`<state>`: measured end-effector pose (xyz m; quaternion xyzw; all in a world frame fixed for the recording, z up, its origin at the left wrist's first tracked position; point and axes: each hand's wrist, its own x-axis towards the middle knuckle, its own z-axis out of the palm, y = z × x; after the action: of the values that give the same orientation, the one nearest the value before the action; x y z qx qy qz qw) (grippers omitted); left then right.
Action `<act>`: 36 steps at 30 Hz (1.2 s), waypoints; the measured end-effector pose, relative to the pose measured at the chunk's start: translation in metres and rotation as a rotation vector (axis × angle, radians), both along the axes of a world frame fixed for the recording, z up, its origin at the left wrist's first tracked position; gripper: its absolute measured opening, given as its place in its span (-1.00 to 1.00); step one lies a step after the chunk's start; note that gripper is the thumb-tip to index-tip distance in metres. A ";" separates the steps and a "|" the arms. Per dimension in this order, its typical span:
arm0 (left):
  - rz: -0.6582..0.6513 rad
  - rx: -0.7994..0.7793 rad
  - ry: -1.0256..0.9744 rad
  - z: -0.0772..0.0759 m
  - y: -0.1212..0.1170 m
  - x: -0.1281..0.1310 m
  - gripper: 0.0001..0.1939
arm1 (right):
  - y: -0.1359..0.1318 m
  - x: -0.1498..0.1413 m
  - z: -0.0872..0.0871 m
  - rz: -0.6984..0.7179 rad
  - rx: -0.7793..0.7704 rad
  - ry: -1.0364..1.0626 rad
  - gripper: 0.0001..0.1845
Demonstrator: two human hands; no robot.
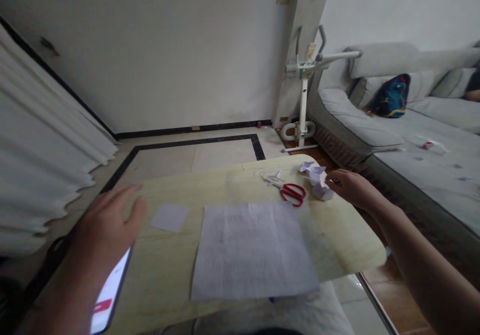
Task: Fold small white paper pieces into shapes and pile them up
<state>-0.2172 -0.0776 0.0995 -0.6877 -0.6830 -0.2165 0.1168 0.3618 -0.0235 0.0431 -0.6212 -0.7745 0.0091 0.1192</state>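
Observation:
My left hand point(112, 220) hovers over the left end of the table, its fingers stretched out and nothing held. Below it, partly hidden by the wrist, lies a phone or tablet point(112, 285) with a lit screen. A small square of white paper point(170, 217) lies just right of that hand. At the table's far right edge, my right hand point(350, 187) has its fingers curled together at a clump of crumpled paper point(317, 177), seemingly pinching it. Red-handled scissors point(291, 193) rest left of the clump. A large creased sheet of paper point(253, 252) lies flat in front of me.
Thin paper scraps point(276, 176) lie by the scissor blades on the pale table point(161, 270). Past the table stand white exercise equipment point(303, 100) and a grey sofa point(442, 170) with a blue bag point(392, 96). A white curtain point(45, 125) hangs at left.

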 end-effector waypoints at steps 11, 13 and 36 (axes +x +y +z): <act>0.133 -0.511 0.268 -0.119 0.005 -0.006 -0.29 | -0.082 -0.007 -0.028 -0.114 0.207 0.318 -0.68; 0.136 -0.489 0.236 -0.118 0.005 -0.006 -0.32 | -0.094 -0.006 -0.032 -0.105 0.182 0.344 -0.67; -0.328 -0.433 -1.324 -0.064 -0.052 0.195 -0.43 | -0.118 -0.201 -0.003 0.061 -0.115 1.013 -0.55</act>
<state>-0.0223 -0.1293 0.0354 -0.5136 -0.5259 -0.4627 -0.4955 0.1606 -0.1414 0.0400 -0.5216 -0.6355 0.3550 0.4451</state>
